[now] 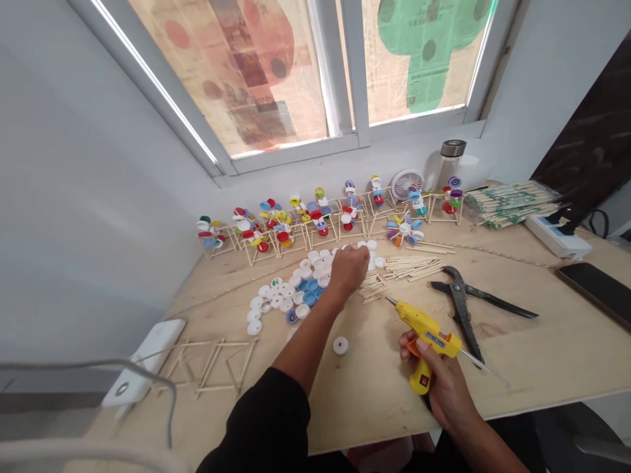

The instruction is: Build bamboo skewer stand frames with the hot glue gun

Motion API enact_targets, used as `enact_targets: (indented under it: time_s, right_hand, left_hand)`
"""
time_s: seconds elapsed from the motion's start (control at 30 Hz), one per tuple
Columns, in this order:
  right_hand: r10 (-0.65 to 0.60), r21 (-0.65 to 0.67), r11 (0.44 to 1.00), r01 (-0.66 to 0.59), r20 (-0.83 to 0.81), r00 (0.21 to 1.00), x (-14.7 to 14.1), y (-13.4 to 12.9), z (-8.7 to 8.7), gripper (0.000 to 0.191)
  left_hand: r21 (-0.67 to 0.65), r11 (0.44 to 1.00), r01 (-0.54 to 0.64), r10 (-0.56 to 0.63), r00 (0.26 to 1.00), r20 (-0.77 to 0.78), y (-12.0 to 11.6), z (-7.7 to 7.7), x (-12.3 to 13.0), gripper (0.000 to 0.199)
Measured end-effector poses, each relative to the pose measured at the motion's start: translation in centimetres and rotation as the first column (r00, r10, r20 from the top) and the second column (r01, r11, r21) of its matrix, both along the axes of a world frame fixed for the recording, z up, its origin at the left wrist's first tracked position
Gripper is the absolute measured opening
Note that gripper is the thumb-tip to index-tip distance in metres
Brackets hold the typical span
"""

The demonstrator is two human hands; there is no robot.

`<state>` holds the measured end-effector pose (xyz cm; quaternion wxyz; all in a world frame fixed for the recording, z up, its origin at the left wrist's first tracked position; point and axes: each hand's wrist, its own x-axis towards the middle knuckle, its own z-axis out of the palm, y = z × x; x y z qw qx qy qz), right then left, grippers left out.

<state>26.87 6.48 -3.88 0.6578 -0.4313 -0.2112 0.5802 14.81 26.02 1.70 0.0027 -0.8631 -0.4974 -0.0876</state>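
Note:
My left hand [349, 268] reaches over the right side of a pile of white bottle caps [286, 289], its fingers closed; whatever they hold is hidden. A few blue caps [309, 292] lie among the white ones. My right hand [434, 371] is wrapped round the handle of a yellow glue gun [424, 328], whose nozzle points up and left, with a clear glue stick out of its back. Between my hands and nearer to me, a single white cap with a dark centre hole [340, 345] lies on the wooden table [365, 407]. Short thin sticks [373, 288] lie just right of my left hand.
Colourful cap wheels on stick frames [320, 220] line the back. Longer sticks [414, 267], pliers [461, 302], a phone [596, 289], a power strip [557, 235], bagged sticks [513, 202], a small fan [407, 185] and a bottle [449, 164] stand rightward. Bare frames [207, 364] lie left.

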Motion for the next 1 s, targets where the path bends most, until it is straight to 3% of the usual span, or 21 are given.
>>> enact_targets:
  time_s: [0.2,0.4,0.63,0.87,1.0]
  right_hand:
    - [0.008,0.004,1.000,-0.008,0.006,1.000,0.0,0.0,-0.2,0.022]
    - [0.011,0.023,1.000,-0.012,0.018,1.000,0.0,0.0,-0.2,0.022]
    - [0.004,0.026,1.000,-0.004,0.009,1.000,0.0,0.0,-0.1,0.022]
    - [0.010,0.030,0.999,-0.010,0.009,1.000,0.0,0.0,-0.2,0.021]
    - [-0.003,0.026,1.000,0.003,0.007,1.000,0.0,0.1,-0.1,0.022]
  left_hand:
    - [-0.084,0.980,-0.182,0.186,0.982,0.041,-1.2,1.4,-1.8,0.017]
    - [-0.169,0.967,-0.189,0.187,0.982,-0.026,-1.8,0.6,-1.5,0.014]
    - [-0.149,0.960,-0.235,0.228,0.972,-0.064,-1.4,0.6,-1.8,0.024]
    - [-0.239,0.958,-0.161,0.122,0.977,-0.173,-0.6,-0.3,-2.0,0.021]
    - [-0.279,0.949,-0.148,0.079,0.966,-0.246,-0.3,-0.6,-1.8,0.035]
